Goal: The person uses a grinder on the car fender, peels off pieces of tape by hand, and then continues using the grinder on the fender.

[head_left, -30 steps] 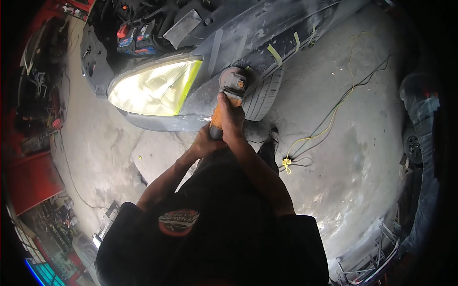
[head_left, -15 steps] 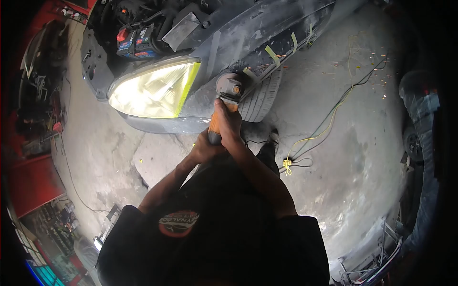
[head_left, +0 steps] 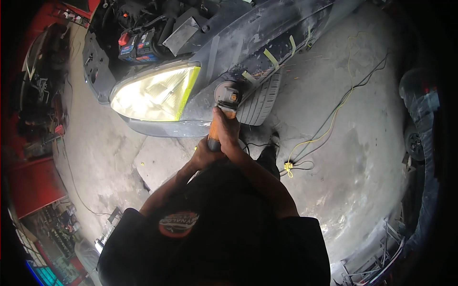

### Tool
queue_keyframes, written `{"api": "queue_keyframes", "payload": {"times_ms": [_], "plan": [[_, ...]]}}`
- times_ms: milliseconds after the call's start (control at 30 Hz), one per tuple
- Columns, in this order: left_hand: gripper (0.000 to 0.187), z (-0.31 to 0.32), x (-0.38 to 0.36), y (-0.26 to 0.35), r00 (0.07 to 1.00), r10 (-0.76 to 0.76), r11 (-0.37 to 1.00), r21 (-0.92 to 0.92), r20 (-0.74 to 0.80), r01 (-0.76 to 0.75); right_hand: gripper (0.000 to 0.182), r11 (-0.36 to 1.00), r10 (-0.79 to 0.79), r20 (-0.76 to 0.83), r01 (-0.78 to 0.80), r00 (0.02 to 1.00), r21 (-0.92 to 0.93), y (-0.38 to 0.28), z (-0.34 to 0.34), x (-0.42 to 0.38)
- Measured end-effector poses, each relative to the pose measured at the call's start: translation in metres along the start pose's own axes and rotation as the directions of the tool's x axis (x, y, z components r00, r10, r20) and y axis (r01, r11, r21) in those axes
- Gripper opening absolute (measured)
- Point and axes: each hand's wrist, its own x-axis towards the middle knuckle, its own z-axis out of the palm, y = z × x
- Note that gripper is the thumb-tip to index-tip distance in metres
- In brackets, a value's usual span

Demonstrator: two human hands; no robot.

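Observation:
In the head view I hold an angle grinder [head_left: 228,98] with an orange body in both hands. My right hand [head_left: 228,131] is wrapped round the front of the body, just behind the metal head. My left hand [head_left: 206,155] is closed round the rear end. The grinder's disc is at the dark grey front fender [head_left: 238,62] of a car, between the headlight and the front tyre [head_left: 262,102]. Faint sparks fly to the right. Whether the disc touches the panel edge is hard to make out.
A headlight [head_left: 155,95] edged with yellow-green tape is left of the grinder. The engine bay shows a battery [head_left: 138,46]. Tape strips [head_left: 271,57] hang along the wheel arch. Cables and a yellow power outlet [head_left: 288,166] lie on the concrete floor, right of my foot.
The spray of sparks to the right has become much fainter and shorter. The grinder and both hands sit slightly lower in the view, still gripping in the same way.

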Motion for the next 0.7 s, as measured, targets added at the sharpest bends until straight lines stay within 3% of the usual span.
{"api": "queue_keyframes", "payload": {"times_ms": [100, 200, 333, 433, 533, 633, 700], "plan": [[0.065, -0.005, 0.006, -0.005, 0.998, 0.060, 0.997, -0.055, 0.034, -0.058, 0.050, 0.996, -0.055, 0.069, 0.050, 0.996, 0.077, 0.006, 0.002, 0.005], [0.067, -0.007, 0.002, 0.010, 0.998, -0.014, 1.000, 0.006, 0.059, 0.014, 0.048, 0.997, -0.011, 0.002, 0.010, 1.000, 0.081, 0.006, 0.004, 0.007], [0.067, 0.000, 0.007, 0.010, 0.994, 0.079, 0.995, 0.056, 0.072, -0.083, 0.051, 0.994, -0.021, -0.039, 0.025, 0.999, 0.106, 0.005, -0.005, 0.009], [0.068, -0.009, 0.019, 0.023, 0.991, -0.056, 0.998, 0.017, 0.118, 0.055, 0.059, 0.987, -0.136, 0.009, 0.135, 0.991, 0.083, -0.018, 0.000, 0.013], [0.068, -0.012, 0.019, 0.025, 0.990, -0.055, 0.998, 0.026, 0.133, 0.052, 0.063, 0.995, -0.085, -0.025, 0.087, 0.996, 0.059, -0.029, 0.004, 0.005], [0.068, -0.010, 0.021, 0.017, 0.995, -0.028, 0.998, 0.066, 0.092, 0.022, 0.054, 0.998, -0.013, -0.116, 0.020, 0.993, 0.062, -0.029, 0.006, 0.002], [0.069, -0.012, 0.021, 0.020, 0.995, -0.028, 0.996, 0.092, 0.093, 0.020, 0.057, 0.994, -0.043, -0.083, 0.051, 0.996, 0.101, -0.031, 0.006, 0.002]]}}
